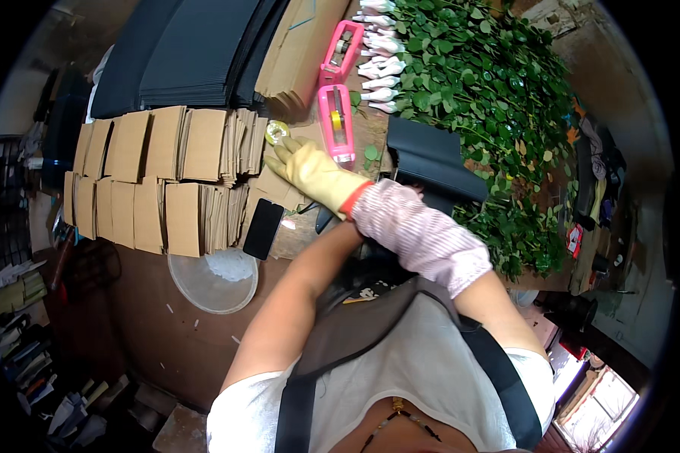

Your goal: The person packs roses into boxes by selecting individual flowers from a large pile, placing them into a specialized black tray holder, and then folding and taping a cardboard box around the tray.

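Note:
My right hand (311,170), in a yellow rubber glove with a striped sleeve cover, reaches across to the left. Its fingers are apart over loose cardboard pieces (272,186), close to a roll of clear yellowish tape (276,132). My bare left forearm passes beneath the right arm. Only a few fingers of my left hand (416,190) show, beside a curved black sheet (430,161); its grip is hidden. Right of the glove stands a pink tape dispenser (336,122), with a second pink dispenser (341,52) behind it.
Cut cardboard pieces (164,147) stand in two rows at left, before black corrugated sheets (190,51) and a brown cardboard stack (300,51). Leafy stems (476,73) with white-netted heads (382,71) cover the right side. A phone (263,229) lies near the edge, above a plastic tub (212,283).

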Tool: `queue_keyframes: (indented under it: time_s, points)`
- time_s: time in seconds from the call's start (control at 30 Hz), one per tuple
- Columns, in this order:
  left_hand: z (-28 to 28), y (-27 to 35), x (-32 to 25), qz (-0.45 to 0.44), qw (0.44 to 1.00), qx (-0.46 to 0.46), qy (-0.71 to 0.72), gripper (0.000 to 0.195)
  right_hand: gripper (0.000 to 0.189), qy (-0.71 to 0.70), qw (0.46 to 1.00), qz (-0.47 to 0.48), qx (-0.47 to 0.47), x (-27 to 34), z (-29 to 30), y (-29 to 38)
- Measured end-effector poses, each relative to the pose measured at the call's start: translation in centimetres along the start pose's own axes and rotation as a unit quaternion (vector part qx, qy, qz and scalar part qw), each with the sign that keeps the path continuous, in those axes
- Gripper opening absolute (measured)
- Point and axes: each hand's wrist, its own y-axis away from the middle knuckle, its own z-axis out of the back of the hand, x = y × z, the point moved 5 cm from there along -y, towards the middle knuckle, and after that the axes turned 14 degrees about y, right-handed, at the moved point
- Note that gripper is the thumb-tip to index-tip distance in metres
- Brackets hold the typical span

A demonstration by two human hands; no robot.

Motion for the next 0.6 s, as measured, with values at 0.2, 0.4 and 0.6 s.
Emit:
queue_keyframes:
  time_s: [0.2,0.4,0.6]
  points:
    - [-2.0,-1.0,0.8,-0.026,0.997,-0.061,-0.041,0.069,0.029,0.048,0.984,0.113,0.128,2.0,-3.8,1.1]
    - [0.6,-0.3,0.6,-0.038,0.996,-0.048,-0.061,0.076,0.024,-0.113,0.991,-0.053,-0.059,-2.6,11.2,9.0]
    - [2.1,-1.5,0.1,-0.009,0.997,0.023,0.069,0.062,0.03,-0.46,0.753,-0.44,0.167,-5.1,4.4,27.0]
